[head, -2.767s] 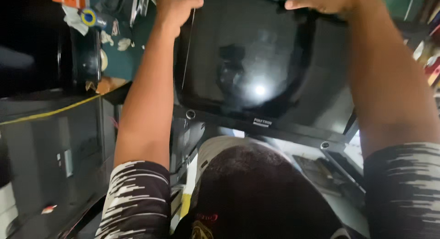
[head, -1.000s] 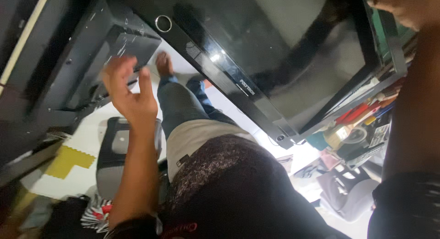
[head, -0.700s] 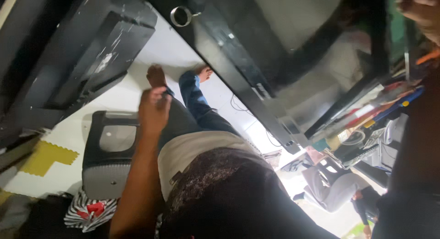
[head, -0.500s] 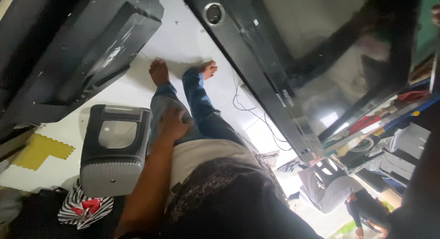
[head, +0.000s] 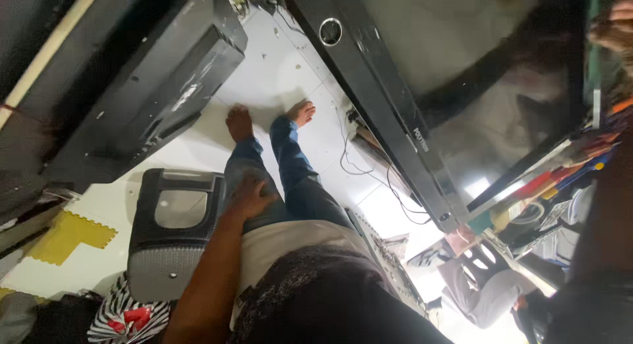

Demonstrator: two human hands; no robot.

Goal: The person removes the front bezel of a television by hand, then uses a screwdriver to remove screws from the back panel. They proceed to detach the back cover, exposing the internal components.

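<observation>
- The right hand (head: pixel 610 28) sits at the far right edge of the view, fingers curled on the edge of the big black television (head: pixel 461 100); the frame cuts off much of it, so how firm the hold is cannot be told.
- The left hand (head: pixel 254 198) rests spread and empty on the person's own left thigh, in blue jeans, well apart from the set.
- The television lies face-up and tilted, its long axis running from far left to near right, so the right hand is the nearer one.
- Just beside the left arm stands a grey-and-black plastic stool (head: pixel 173 233).
- A second dark set (head: pixel 145 87) lies on the white floor (head: pixel 290 74) far left, beyond the bare feet.
</observation>
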